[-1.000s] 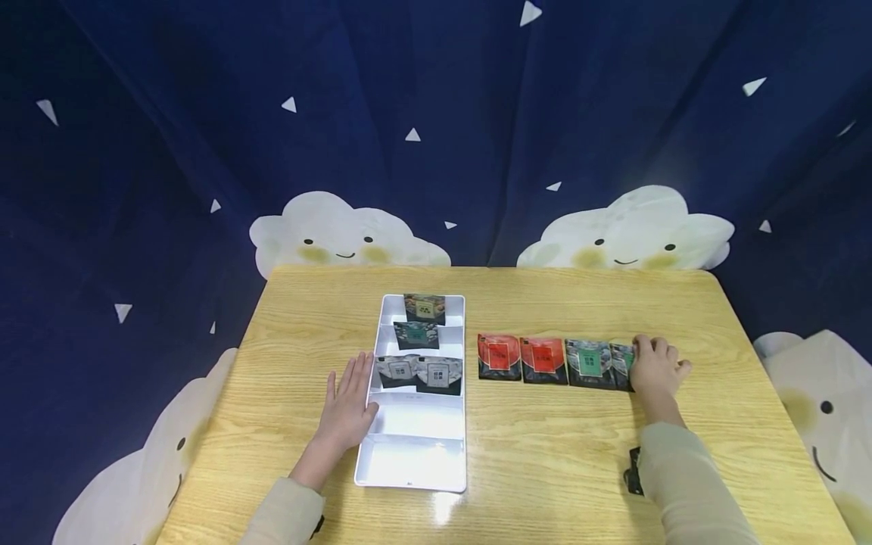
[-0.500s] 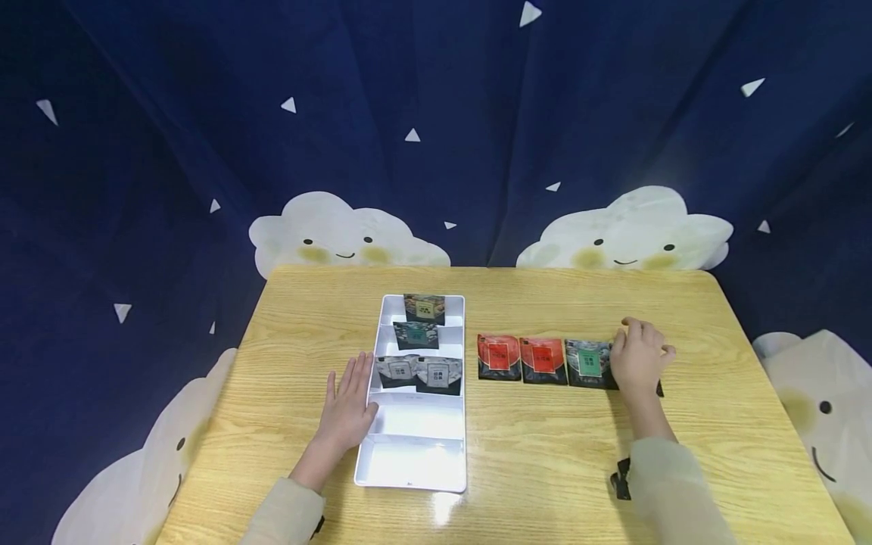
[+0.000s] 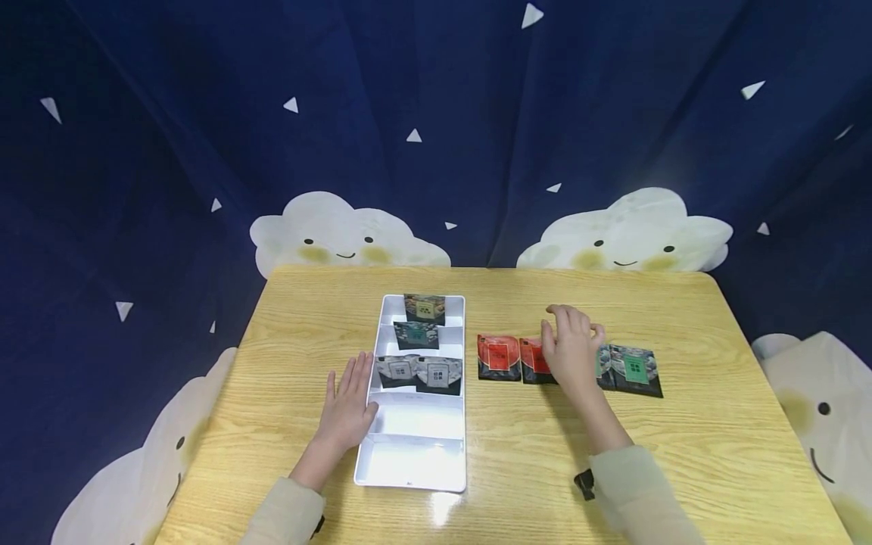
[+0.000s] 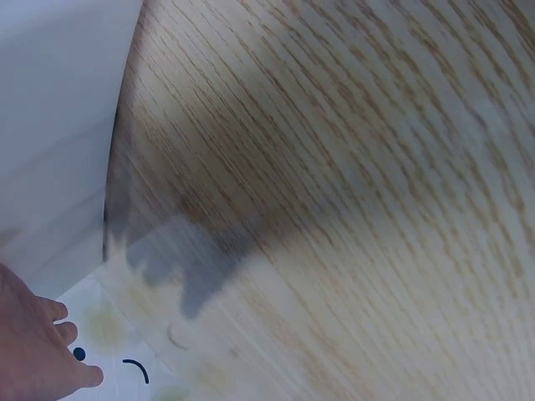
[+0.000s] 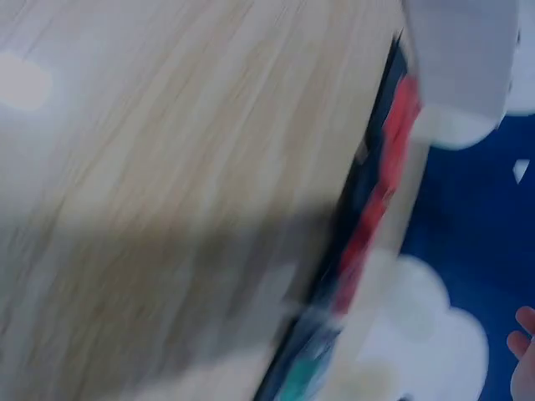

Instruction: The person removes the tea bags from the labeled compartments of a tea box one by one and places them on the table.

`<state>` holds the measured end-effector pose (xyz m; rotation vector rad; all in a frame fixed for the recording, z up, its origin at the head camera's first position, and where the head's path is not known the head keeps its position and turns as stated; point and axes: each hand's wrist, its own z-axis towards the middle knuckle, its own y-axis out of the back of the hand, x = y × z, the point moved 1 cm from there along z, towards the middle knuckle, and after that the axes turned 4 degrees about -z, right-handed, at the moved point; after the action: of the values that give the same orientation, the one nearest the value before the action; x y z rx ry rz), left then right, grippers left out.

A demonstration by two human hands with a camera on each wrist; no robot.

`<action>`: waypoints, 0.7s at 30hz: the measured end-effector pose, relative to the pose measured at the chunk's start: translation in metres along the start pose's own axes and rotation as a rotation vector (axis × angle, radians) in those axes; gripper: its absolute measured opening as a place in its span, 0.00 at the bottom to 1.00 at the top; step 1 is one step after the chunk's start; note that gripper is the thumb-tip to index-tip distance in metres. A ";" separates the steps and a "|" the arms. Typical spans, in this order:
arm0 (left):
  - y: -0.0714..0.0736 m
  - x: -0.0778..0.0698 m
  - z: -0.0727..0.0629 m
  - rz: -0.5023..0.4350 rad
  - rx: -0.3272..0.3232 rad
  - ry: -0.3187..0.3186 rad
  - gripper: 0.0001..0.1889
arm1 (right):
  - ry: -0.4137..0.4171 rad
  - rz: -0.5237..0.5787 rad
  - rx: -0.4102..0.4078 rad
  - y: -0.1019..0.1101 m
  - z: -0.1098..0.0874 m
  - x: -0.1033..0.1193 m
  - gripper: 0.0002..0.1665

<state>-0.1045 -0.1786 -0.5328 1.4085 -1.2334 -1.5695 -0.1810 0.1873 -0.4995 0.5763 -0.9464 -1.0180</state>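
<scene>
My left hand (image 3: 349, 409) lies with straight fingers along the left side of a white compartment tray (image 3: 466, 424); the left wrist view shows the tray's wall (image 4: 58, 125) close up. Over the row of flat sachets, my right hand (image 3: 574, 354) hangs with fingers loosely bent and nothing seen in them. It partly covers a red sachet (image 3: 534, 365) and a green-labelled sachet (image 3: 603, 369). At the row's left end lies another red sachet (image 3: 499, 357), at its right end another green-labelled one (image 3: 636, 369). The row is blurred in the right wrist view.
In the tray's back compartments stand a yellow-labelled sachet (image 3: 425, 309), a dark green sachet (image 3: 416, 335) and two grey sachets (image 3: 439, 375). The wooden table (image 3: 531, 469) ends at a dark blue curtain (image 3: 477, 151) with clouds.
My right hand has moved left along the row, from the rightmost green-labelled sachet to above the second red one, uncovering the right end. My left hand and the tray have not moved.
</scene>
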 end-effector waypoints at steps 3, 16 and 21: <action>0.000 0.000 0.000 0.002 0.002 0.001 0.40 | 0.063 0.017 0.020 -0.004 -0.001 0.021 0.14; 0.001 0.000 0.000 -0.027 0.007 0.006 0.40 | 0.239 0.003 0.197 -0.029 -0.012 0.089 0.19; 0.001 0.000 0.000 -0.024 0.003 0.001 0.40 | 0.327 -0.017 0.249 -0.039 -0.018 0.103 0.23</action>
<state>-0.1041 -0.1786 -0.5315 1.4308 -1.2223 -1.5839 -0.1618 0.0770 -0.4987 0.9292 -0.7813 -0.7942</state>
